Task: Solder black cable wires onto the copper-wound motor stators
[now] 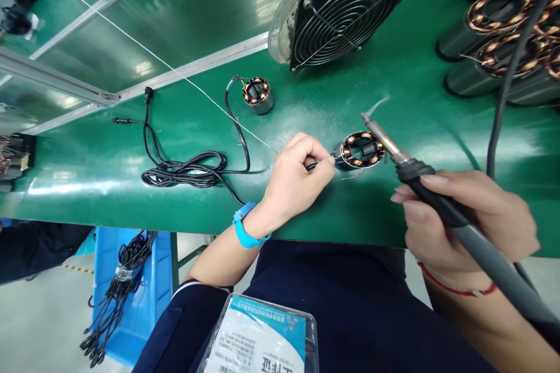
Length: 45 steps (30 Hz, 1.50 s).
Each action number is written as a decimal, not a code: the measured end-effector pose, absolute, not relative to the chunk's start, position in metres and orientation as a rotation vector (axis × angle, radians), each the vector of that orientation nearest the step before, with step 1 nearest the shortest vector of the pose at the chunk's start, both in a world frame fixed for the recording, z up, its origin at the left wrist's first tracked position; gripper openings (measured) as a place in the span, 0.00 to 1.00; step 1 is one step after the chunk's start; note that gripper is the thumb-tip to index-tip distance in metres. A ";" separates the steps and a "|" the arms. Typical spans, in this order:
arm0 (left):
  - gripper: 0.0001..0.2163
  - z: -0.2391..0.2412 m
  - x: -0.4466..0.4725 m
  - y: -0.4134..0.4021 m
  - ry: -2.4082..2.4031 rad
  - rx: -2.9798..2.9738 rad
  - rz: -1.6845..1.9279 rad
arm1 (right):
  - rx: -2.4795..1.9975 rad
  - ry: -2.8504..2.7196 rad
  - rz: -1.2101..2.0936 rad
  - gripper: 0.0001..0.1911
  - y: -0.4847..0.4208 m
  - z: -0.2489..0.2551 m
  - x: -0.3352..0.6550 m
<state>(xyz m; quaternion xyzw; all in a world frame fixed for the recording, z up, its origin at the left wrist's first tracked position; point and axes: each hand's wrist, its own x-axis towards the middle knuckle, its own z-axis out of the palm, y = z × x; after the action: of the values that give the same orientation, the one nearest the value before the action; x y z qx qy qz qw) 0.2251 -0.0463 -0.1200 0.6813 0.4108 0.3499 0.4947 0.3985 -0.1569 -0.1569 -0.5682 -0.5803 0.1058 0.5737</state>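
Note:
My right hand (pixel 464 215) is wrapped round the dark handle of a soldering iron (pixel 396 151). The iron's tip points up and left, above the far edge of a motor stator (pixel 362 150) with copper windings, and a wisp of smoke rises from it. Beside the stator, my left hand (pixel 301 172) pinches the end of a black cable (pixel 312 166) at the stator's wires. A thin solder wire (pixel 188 78) comes down from the upper left into the same hand. What lies under the fingertips is partly hidden.
A second stator (pixel 258 95) with a cable attached stands behind; a coiled black cable (pixel 188 172) lies left. A fan (pixel 345 20) stands at the back. Several taller stators (pixel 476 52) crowd the right. Bundled cables (pixel 126 280) hang over a blue bin (pixel 161 280) below.

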 end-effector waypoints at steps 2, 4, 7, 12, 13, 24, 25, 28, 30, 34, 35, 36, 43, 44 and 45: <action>0.07 -0.120 0.225 -0.046 0.994 1.662 0.849 | -1.247 -1.393 0.165 0.30 -0.149 -0.147 0.391; 0.07 -0.120 0.226 -0.046 0.996 1.666 0.845 | -1.243 -1.404 0.175 0.32 -0.143 -0.141 0.386; 0.07 -0.121 0.226 -0.046 1.004 1.666 0.836 | -1.336 -1.436 0.190 0.30 -0.136 -0.133 0.382; 0.06 -0.121 0.225 -0.046 1.015 1.644 0.826 | -1.527 -1.636 0.257 0.26 -0.127 -0.119 0.378; 0.06 -0.121 0.225 -0.047 1.014 1.634 0.825 | -1.534 -1.645 0.251 0.27 -0.127 -0.118 0.377; 0.05 -0.119 0.218 -0.046 0.813 1.721 0.946 | -1.552 -1.653 0.153 0.27 -0.118 -0.122 0.367; 0.04 -0.119 0.217 -0.046 0.791 1.812 0.989 | -1.546 -1.631 0.156 0.28 -0.118 -0.121 0.366; 0.03 -0.121 0.214 -0.047 0.703 2.130 1.092 | -1.508 -1.567 0.169 0.29 -0.119 -0.118 0.363; 0.03 -0.123 0.213 -0.047 0.652 2.287 1.115 | -1.485 -1.533 0.187 0.29 -0.119 -0.117 0.362; 0.04 -0.125 0.212 -0.047 0.669 2.399 1.099 | -1.476 -1.452 0.243 0.27 -0.117 -0.118 0.361; 0.04 -0.124 0.213 -0.047 0.673 2.410 1.106 | -1.464 -1.431 0.259 0.26 -0.116 -0.119 0.361; 0.03 -0.124 0.213 -0.047 0.672 2.420 1.118 | -1.451 -1.415 0.276 0.26 -0.116 -0.120 0.361; 0.07 -0.125 0.214 -0.047 0.752 2.295 1.061 | -1.472 -1.664 0.272 0.26 -0.123 -0.124 0.380; 0.08 -0.126 0.214 -0.047 0.773 2.272 1.047 | -1.463 -1.734 0.245 0.27 -0.124 -0.125 0.384; 0.08 -0.126 0.213 -0.046 0.790 2.253 1.035 | -1.451 -1.789 0.211 0.27 -0.124 -0.127 0.386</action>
<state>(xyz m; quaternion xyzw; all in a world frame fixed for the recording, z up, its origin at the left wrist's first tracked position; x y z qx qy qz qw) 0.2135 -0.0461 -0.1261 0.8345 0.2926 0.3833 0.2664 0.3862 -0.1236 -0.1267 -0.5742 -0.7080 0.0836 0.4025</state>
